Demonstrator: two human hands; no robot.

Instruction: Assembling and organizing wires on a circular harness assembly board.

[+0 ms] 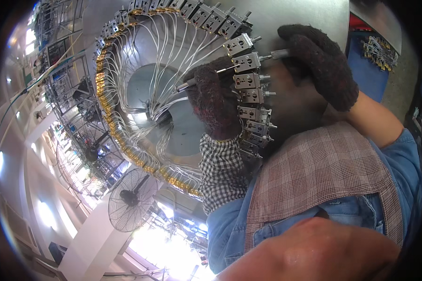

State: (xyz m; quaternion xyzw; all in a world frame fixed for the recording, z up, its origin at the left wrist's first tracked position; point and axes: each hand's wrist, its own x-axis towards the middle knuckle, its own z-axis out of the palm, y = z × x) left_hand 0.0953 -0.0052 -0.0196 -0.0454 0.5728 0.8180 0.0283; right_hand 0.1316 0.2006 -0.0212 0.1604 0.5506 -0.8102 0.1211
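Metal blocks with round holes and short threaded stems stand in a ring, with white wires running inward. My left hand, in a dark knitted glove, is closed round a slim metal tool. The tool's thin end points at one metal block on the right side of the ring. My right hand, gloved too, holds a short grey cylinder in line with that block's stem. Its fingertips are partly hidden. More blocks follow just below in the row.
The ring rests on a round metal table with a grey disc at its centre. Gold-coloured fittings line the ring's left side. A standing fan is at lower left. Another wired bundle lies on a blue surface at far right.
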